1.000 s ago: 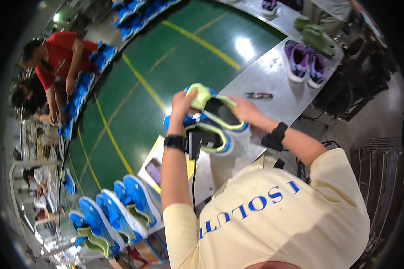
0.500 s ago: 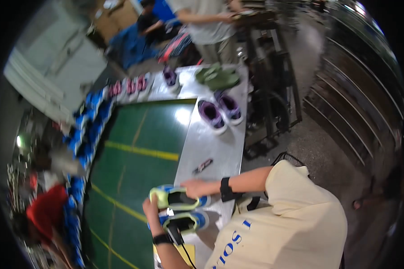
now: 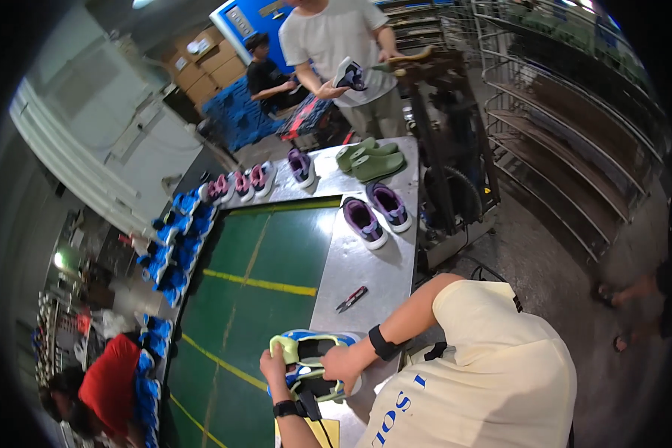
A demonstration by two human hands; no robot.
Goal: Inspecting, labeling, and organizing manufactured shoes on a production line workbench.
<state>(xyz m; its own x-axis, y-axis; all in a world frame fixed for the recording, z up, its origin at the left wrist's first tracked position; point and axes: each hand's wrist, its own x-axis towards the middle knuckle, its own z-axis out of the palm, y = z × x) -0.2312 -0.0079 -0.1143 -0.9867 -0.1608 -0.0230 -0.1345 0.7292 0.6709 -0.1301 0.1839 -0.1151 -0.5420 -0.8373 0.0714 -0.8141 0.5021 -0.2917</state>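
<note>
Two blue sneakers with pale yellow-green lining lie side by side at the table's near edge. On the farther sneaker (image 3: 315, 346), my left hand (image 3: 273, 363) pinches the yellow-green padded part at its left end. My right hand (image 3: 342, 363) grips the near rim of its opening, with the thumb pointing down. The nearer sneaker (image 3: 317, 387) lies partly hidden under my hands. Beyond them, a pair of small dark snips (image 3: 352, 299) rests on the metal tabletop.
Purple-and-black sneakers (image 3: 363, 222) and green clogs (image 3: 377, 160) stand farther along the metal table (image 3: 317, 200). A green belt (image 3: 265, 254) runs at left, with blue shoes (image 3: 173, 254) lined beyond it. One co-worker (image 3: 336, 45) stands opposite; a person in red (image 3: 110, 381) bends at left.
My right hand has shifted from the right end of the farther sneaker's opening to its near side. The whole view has tilted. The co-worker opposite now shows a shoe in one hand.
</note>
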